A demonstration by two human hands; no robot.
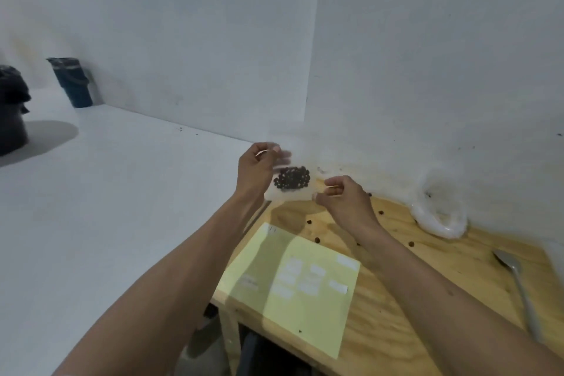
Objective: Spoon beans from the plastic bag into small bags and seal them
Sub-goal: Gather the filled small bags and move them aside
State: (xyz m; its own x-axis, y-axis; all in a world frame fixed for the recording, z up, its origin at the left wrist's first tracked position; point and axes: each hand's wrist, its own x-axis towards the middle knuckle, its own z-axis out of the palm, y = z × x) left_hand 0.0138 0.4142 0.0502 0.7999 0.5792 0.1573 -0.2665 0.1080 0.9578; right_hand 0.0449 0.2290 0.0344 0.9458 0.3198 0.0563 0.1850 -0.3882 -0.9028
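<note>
Holding small bag [290, 185], dark beans [292, 178] clumped inside.

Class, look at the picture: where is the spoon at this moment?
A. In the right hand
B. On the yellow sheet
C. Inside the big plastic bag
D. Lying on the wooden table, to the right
D. The spoon lies on the wooden table, held by no one, while both hands hold the small bag of beans.

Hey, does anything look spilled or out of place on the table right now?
Yes. A few loose beans lie scattered on the wooden table, between the yellow sheet and the big plastic bag, outside any bag.
</note>
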